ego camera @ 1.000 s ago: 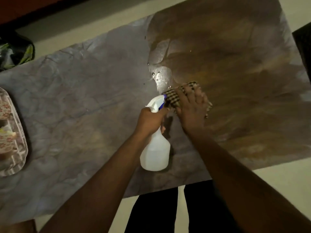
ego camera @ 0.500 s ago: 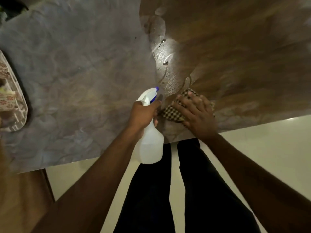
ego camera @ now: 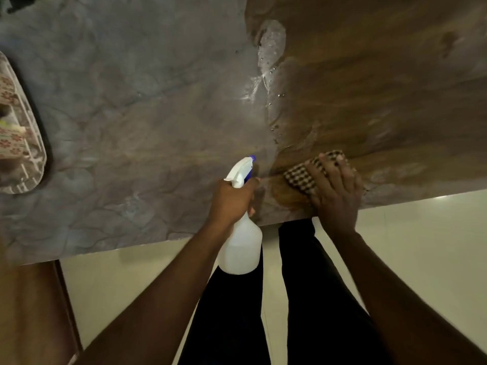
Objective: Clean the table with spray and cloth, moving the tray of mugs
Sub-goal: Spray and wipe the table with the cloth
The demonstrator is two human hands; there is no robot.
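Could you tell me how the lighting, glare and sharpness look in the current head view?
Head view: dim overall; glare glints off the wet patch on the table; wide-angle bending curves the table edge; the tray at left looks soft.

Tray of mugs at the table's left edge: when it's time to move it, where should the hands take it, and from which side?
Probably by the tray's rim on its long edges, one hand each side, coming from the near table edge. Its rim is raised and rounded, and the patterned mugs fill the middle. First the left hand must put down the spray bottle and the right hand leave the checked cloth. The tray's far part is out of view.
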